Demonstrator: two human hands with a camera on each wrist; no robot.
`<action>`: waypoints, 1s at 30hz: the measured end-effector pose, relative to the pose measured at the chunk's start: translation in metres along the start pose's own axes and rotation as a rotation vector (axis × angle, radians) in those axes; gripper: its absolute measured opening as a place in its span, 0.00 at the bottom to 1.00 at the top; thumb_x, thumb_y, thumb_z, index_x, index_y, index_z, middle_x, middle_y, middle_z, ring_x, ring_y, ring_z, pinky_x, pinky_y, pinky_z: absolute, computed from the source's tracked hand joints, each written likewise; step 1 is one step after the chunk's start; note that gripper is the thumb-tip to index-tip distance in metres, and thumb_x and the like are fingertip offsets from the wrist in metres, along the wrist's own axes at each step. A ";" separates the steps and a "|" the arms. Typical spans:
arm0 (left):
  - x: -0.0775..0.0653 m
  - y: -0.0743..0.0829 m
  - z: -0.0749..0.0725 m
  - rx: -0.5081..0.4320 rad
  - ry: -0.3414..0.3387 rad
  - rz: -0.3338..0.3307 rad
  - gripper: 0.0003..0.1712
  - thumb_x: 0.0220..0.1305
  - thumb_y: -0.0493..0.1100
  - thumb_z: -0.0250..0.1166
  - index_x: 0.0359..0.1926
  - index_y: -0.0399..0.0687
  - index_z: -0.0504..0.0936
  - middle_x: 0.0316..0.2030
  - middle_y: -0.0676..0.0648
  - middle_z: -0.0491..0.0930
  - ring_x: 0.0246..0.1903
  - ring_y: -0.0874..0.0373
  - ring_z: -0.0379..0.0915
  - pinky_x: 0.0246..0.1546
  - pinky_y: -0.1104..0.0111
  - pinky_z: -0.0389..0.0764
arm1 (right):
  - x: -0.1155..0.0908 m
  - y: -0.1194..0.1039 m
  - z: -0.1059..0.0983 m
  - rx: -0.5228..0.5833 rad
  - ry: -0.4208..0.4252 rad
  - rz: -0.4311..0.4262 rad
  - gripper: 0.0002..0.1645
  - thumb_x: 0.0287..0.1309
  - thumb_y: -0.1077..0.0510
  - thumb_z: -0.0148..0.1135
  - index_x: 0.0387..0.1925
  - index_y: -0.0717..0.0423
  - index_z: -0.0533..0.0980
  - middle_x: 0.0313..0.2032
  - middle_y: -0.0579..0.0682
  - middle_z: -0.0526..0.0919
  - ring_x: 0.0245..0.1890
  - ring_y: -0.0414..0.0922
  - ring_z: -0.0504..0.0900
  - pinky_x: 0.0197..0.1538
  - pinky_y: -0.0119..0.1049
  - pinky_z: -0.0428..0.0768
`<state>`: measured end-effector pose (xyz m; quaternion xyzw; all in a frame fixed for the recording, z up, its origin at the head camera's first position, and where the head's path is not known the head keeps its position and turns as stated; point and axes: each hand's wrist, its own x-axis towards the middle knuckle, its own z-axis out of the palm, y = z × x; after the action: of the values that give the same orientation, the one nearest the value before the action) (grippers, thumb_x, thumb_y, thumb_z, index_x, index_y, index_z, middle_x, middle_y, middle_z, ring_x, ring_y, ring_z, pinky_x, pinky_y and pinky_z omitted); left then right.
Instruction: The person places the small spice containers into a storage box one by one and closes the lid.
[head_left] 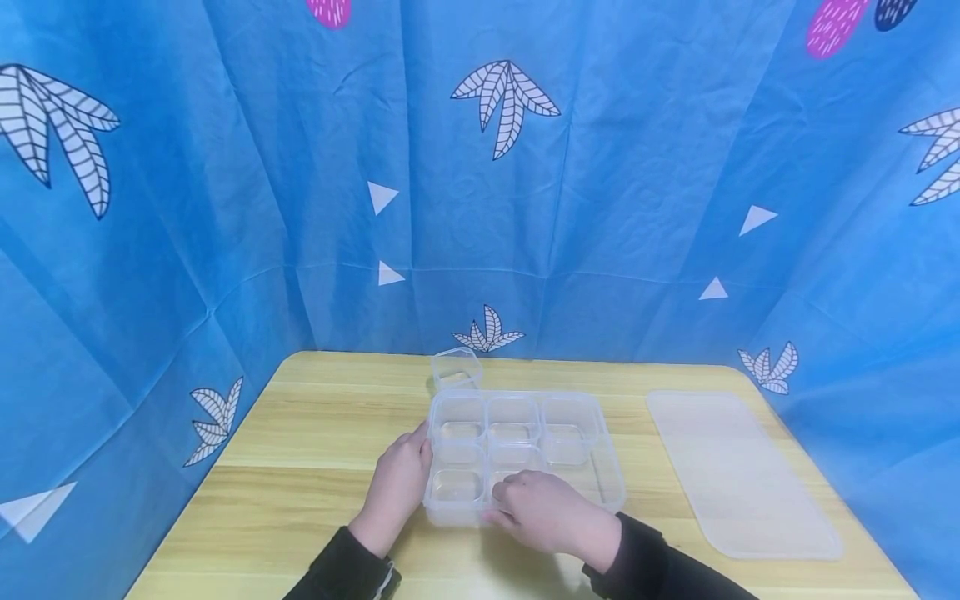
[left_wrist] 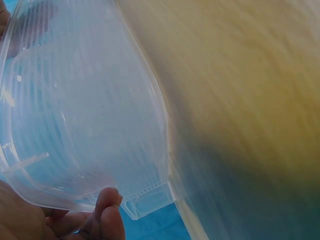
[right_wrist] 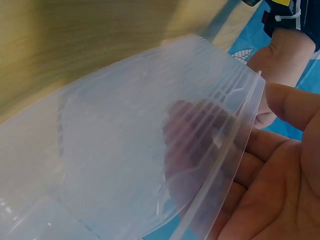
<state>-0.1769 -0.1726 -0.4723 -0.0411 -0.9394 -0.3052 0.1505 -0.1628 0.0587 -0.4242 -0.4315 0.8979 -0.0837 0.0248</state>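
Observation:
A large clear plastic box [head_left: 611, 467] stands on the table with several small clear containers [head_left: 457, 483] set in rows inside it. At its left wall my left hand [head_left: 401, 471] grips the side, and fingertips [left_wrist: 107, 200] show against the outside in the left wrist view. My right hand [head_left: 551, 508] reaches over the front rim and holds the front middle small container [head_left: 513, 458]. Through the cloudy wall the right fingers [right_wrist: 187, 145] show inside, with the thumb [right_wrist: 292, 105] outside. The front right part of the box shows its bare floor.
One more small clear container [head_left: 456, 371] stands behind the box near the table's back edge. A flat translucent lid [head_left: 742, 475] lies at the right. The wood-grain table [head_left: 300, 492] is bordered by a blue patterned curtain [head_left: 622, 183].

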 end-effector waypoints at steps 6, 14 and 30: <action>-0.001 -0.001 0.000 0.004 0.003 -0.001 0.22 0.74 0.36 0.55 0.62 0.26 0.73 0.39 0.35 0.83 0.30 0.53 0.79 0.30 0.64 0.84 | 0.000 0.000 -0.001 -0.032 0.016 -0.013 0.21 0.72 0.42 0.55 0.24 0.47 0.73 0.21 0.37 0.70 0.23 0.35 0.70 0.33 0.31 0.76; 0.000 0.001 -0.001 -0.017 -0.001 -0.001 0.22 0.74 0.36 0.54 0.63 0.26 0.73 0.40 0.34 0.82 0.33 0.48 0.82 0.32 0.62 0.86 | 0.000 0.001 -0.005 -0.014 0.029 -0.008 0.17 0.69 0.46 0.59 0.25 0.48 0.73 0.21 0.36 0.68 0.23 0.34 0.67 0.32 0.29 0.73; 0.000 -0.001 0.001 0.000 0.024 0.006 0.21 0.74 0.36 0.55 0.62 0.26 0.74 0.40 0.34 0.83 0.35 0.45 0.82 0.36 0.57 0.86 | 0.000 0.007 -0.037 0.012 0.076 -0.030 0.10 0.68 0.51 0.62 0.37 0.54 0.80 0.29 0.42 0.80 0.30 0.38 0.78 0.37 0.34 0.79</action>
<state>-0.1775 -0.1728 -0.4734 -0.0403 -0.9374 -0.3052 0.1628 -0.1722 0.0674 -0.3893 -0.4412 0.8911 -0.1057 -0.0077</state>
